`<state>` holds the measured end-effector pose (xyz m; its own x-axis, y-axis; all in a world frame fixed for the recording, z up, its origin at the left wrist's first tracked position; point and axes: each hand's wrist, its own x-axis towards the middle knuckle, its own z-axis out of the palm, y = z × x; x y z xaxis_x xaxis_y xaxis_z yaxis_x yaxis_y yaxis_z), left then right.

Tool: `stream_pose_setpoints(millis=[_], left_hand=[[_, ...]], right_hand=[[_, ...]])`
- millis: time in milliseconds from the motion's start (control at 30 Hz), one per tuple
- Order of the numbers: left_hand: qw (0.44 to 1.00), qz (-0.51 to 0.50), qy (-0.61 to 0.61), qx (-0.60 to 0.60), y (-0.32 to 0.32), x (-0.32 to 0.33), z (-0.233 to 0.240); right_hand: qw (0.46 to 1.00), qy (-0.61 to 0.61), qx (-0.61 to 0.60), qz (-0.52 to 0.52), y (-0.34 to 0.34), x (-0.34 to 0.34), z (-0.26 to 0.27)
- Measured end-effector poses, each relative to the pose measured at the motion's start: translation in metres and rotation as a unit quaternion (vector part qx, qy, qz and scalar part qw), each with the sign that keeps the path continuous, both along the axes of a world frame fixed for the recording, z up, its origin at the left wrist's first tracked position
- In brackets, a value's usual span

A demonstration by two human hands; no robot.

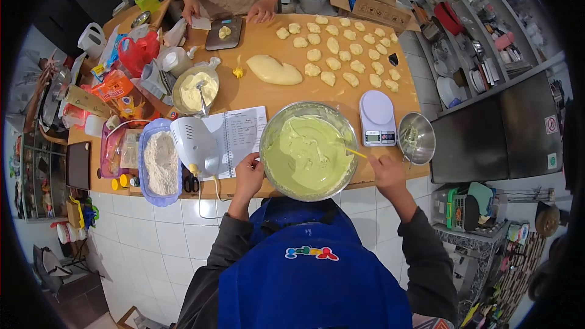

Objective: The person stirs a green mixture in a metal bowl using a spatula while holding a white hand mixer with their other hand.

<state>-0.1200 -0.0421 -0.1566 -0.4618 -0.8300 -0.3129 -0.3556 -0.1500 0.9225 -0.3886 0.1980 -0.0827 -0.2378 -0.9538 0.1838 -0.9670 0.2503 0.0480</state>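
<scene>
A large steel mixing bowl of pale green batter stands at the table's near edge, in front of my blue apron. With my left hand I hold its left rim. My right hand grips the yellow handle of a tool whose far end is in the batter; its head is hidden. Just right of the bowl lies a white digital kitchen scale, and past it a smaller steel bowl with green residue. An open notebook bearing writing and a white hand mixer lie to the left.
Flour fills a blue plastic tub; black-handled scissors lie beside it. Beyond are a steel bowl of cream-coloured mixture, a large dough piece and several small dough pieces. Across the table, a co-worker's hands are near a dark scale.
</scene>
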Motion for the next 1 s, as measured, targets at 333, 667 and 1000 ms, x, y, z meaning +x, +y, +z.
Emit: stream_pose_setpoints(millis=[333, 667, 1000], left_hand=[[0.996, -0.012, -0.025, -0.089, 0.003, -0.007, -0.015], [0.989, 0.014, -0.037, -0.141, 0.012, -0.010, -0.005], [0.993, 0.032, -0.032, -0.112, 0.009, -0.010, -0.003]], right_hand=[[0.967, 0.112, 0.067, 0.217, -0.138, -0.031, 0.052], [0.955, 0.122, 0.188, 0.193, -0.134, -0.038, 0.046], [0.957, 0.064, 0.276, 0.069, -0.074, -0.003, 0.057]])
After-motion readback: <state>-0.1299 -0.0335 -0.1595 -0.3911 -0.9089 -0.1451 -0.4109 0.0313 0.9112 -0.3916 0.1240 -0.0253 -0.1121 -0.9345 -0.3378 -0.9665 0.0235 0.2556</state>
